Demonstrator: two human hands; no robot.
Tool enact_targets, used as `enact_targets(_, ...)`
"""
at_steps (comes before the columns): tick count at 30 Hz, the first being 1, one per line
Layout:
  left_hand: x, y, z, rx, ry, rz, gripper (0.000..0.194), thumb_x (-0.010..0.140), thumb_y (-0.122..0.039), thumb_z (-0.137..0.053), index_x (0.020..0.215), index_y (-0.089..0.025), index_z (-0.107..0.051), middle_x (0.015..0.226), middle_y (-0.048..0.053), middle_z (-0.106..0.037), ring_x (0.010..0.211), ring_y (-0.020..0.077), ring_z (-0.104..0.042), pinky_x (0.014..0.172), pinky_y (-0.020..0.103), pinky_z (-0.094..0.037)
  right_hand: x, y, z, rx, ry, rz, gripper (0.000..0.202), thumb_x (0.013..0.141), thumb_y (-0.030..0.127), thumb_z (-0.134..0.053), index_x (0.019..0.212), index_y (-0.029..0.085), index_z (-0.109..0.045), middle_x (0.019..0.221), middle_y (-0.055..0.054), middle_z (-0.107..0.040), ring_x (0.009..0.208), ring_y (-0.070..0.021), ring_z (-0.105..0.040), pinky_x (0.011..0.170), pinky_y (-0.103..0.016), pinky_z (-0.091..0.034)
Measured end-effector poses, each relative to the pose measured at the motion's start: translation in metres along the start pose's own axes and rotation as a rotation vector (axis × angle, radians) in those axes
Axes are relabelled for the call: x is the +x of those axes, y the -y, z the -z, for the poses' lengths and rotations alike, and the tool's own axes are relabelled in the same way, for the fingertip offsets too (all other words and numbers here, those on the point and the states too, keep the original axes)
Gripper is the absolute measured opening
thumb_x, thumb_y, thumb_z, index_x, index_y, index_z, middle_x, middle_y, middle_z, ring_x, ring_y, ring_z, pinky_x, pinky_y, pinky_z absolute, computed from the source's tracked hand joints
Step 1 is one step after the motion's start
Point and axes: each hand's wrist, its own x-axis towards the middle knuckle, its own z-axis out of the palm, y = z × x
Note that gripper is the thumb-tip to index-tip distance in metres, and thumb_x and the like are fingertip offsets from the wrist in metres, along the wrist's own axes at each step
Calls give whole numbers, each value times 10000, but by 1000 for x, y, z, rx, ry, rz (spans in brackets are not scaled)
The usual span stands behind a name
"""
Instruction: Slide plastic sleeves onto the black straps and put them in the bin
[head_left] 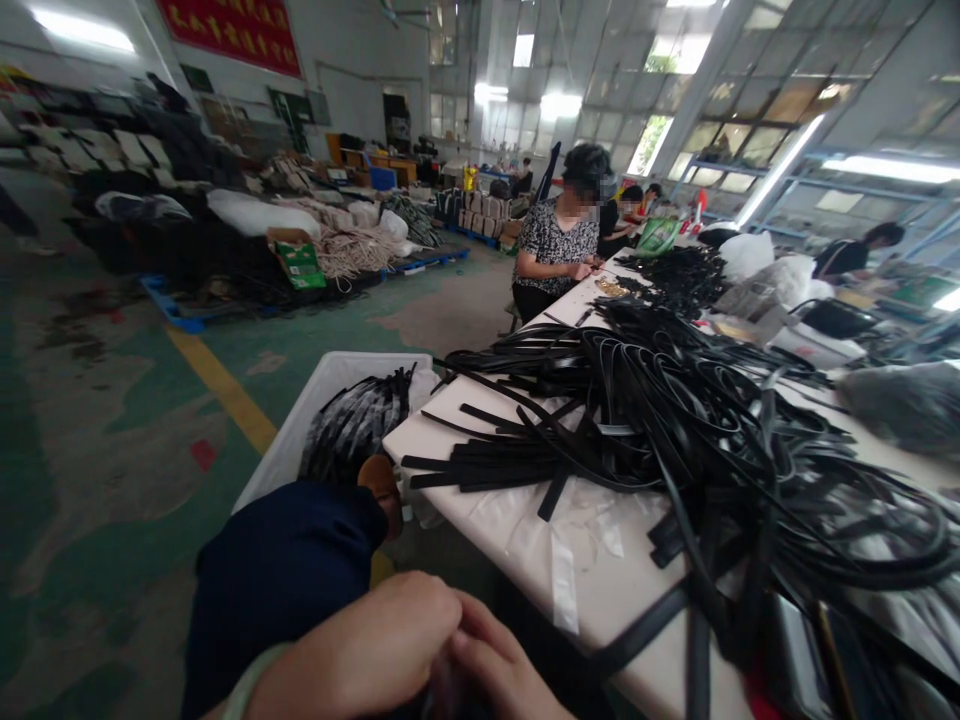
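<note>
Head view: at the bottom centre of the frame the left hand (390, 630), with a pale green bangle (255, 680) at its wrist, meets the right hand (510, 660). The fingers of both are bent inward and come together, the right thumb side against the left hand; how far open they are, and whether they have hold of anything, I cannot tell, since the lower edge and the left hand's back hide the gap. Just left of the hands is a leg in navy trousers (277, 580).

The black straps (645, 410), nearest to the hands, lie in a tangled heap on the white bench (637, 550) from the centre to the lower right, some ends jutting towards the near edge. A clear plastic strip (564, 585) hangs near that edge, and a dark, flat device (847, 650) (a phone, perhaps) lies at the lower right.

Left of the bench's corner, a white tub (292, 440) holds dark strips (360, 415). At the upper centre, a co-worker in a patterned top (559, 240) sits at the far part of the bench, hands together near small gold-coloured pieces (615, 287). A blue pallet (176, 305) stands on the floor, left of centre, and a red banner (232, 35) hangs at the upper left.
</note>
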Motion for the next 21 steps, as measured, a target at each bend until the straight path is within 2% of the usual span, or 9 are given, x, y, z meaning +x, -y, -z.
enact_targets(3,34,-10,29,240,-59,-84,69,672,-156,-681,722,-197,-704,727,55,-673,658,249,-639,600,314,-450,0,-8,15,46,-191,-20,590,799,682,-593,1078,162,-608,567,49,-520,423,-73,-426,419,-176,-351)
enact_targets(5,58,-8,59,256,-37,-236,41,694,-221,-718,724,-198,-702,747,54,-660,725,251,-628,656,318,-451,-4,-9,29,10,-303,-36,535,764,685,-638,832,155,-609,479,87,-398,378,-39,-296,376,-155,-250)
enact_targets(8,91,6,100,30,119,-417,112,767,-303,-698,709,-209,-720,738,30,-637,739,201,-601,683,280,-448,-15,-13,51,54,-368,-72,554,774,724,-588,721,173,-570,391,114,-301,331,-42,-228,355,-166,-249)
enact_targets(10,110,17,113,-190,92,-420,158,754,-345,-720,719,-192,-727,765,30,-631,729,175,-582,678,262,-449,-22,-19,62,114,-388,-77,562,768,742,-574,717,182,-571,359,120,-287,304,-49,-230,357,-180,-296)
enact_targets(12,125,25,108,-425,22,-368,235,710,-386,-759,686,-159,-702,809,40,-638,727,158,-571,670,251,-453,-23,-27,67,130,-406,-77,564,788,740,-550,722,181,-591,357,99,-351,297,-63,-306,382,-199,-364)
enact_targets(14,133,30,92,-658,-4,-257,306,711,-437,-748,724,-142,-671,851,51,-653,711,144,-570,643,248,-463,-19,-33,68,84,-394,-51,520,819,686,-570,821,172,-650,469,22,-556,399,-112,-524,496,-250,-487)
enact_targets(16,134,30,74,-791,-25,-113,333,721,-455,-725,786,-142,-634,800,35,-652,639,129,-566,584,242,-466,-11,-30,67,10,-364,40,496,787,595,-682,1070,190,-657,864,-94,-733,773,-208,-709,747,-350,-555)
enact_targets(19,127,27,62,-706,-25,-25,248,686,-346,-733,772,-141,-623,651,-13,-609,542,115,-540,522,224,-443,5,-10,65,-85,-443,220,745,734,483,-782,1377,273,-470,1367,-128,-561,1256,-273,-534,1044,-442,-413)
enact_targets(21,122,25,63,-589,10,-66,172,683,-258,-705,797,-135,-662,646,-14,-609,541,108,-529,515,210,-418,18,9,64,-158,-548,247,721,738,454,-783,1370,273,-487,1362,-112,-568,1258,-265,-528,1054,-425,-404)
